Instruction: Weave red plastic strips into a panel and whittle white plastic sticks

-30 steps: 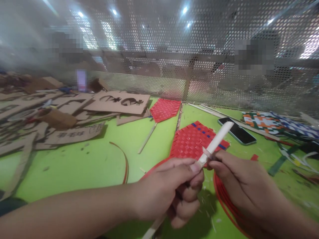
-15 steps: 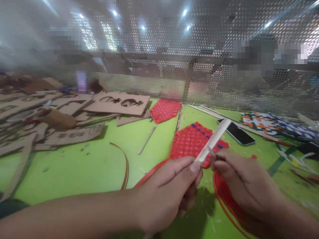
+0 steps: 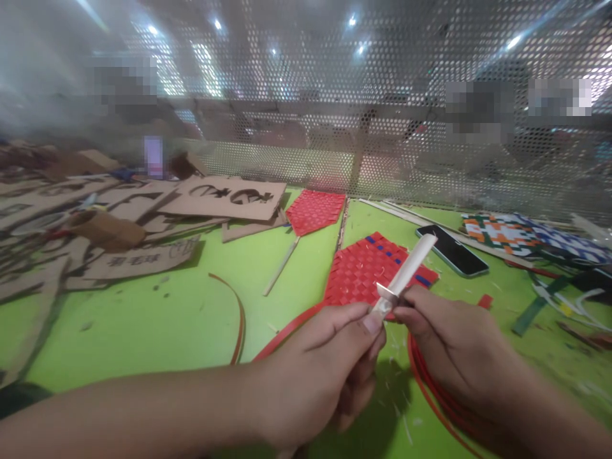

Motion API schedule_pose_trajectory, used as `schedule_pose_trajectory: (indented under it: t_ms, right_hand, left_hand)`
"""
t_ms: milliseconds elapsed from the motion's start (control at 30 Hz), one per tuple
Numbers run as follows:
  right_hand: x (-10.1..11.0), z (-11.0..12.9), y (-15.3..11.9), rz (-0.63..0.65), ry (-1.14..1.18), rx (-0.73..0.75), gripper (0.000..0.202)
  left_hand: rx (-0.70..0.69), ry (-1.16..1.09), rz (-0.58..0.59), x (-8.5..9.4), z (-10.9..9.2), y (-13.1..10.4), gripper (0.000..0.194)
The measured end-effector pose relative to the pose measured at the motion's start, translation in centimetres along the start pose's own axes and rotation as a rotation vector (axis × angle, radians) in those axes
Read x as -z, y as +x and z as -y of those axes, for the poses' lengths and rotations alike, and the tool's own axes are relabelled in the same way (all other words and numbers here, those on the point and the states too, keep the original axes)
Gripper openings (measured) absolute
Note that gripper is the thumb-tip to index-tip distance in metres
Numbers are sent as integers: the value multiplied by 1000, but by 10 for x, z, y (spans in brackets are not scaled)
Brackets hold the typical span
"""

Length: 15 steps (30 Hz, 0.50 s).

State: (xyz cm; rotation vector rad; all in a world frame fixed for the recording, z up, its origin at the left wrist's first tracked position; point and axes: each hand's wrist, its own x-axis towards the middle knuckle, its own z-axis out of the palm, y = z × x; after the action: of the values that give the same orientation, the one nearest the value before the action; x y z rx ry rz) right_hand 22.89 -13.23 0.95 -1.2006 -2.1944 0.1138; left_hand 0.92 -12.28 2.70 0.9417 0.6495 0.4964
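Note:
My left hand (image 3: 320, 370) is closed on a pale wooden strip (image 3: 412, 262), thumb on top, the strip slanting up and away to the right. In my right hand (image 3: 459, 347), a small thin metal blade (image 3: 386, 293) is pinched between thumb and fingers. It lies across the strip just beyond my left thumb. Behind the strip, a red woven piece (image 3: 358, 274) with blue accents rests on the table, partly hidden by it and my hands. A coil of red strapping (image 3: 430, 395) lies under my right hand.
Another red woven fan (image 3: 315, 211) with a stick handle lies farther back. Cut cardboard pieces (image 3: 224, 196) pile up at left. A phone (image 3: 453, 251), more woven pieces (image 3: 502, 234) and loose strips are at right. A perforated screen (image 3: 296, 121) bounds the green table (image 3: 167, 331).
My right hand has shifted slightly left and toward me, bringing the blade across the strip near my left thumb. The blade shows more plainly now. My left hand has barely moved.

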Motion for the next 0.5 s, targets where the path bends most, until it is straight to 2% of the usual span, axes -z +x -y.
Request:
schedule_pose_trajectory:
  t_ms: [133, 267, 500]
  right_hand:
    - [2, -7, 5, 50, 34, -8, 29]
    - [4, -12, 9, 12, 36, 2, 31]
    - [-4, -16, 9, 43, 56, -103, 33]
  left_hand:
    - [10, -78, 29, 0, -2, 2, 39]
    - [23, -126, 7, 1, -3, 5, 38]
    - [76, -188, -2, 3, -5, 11, 35]
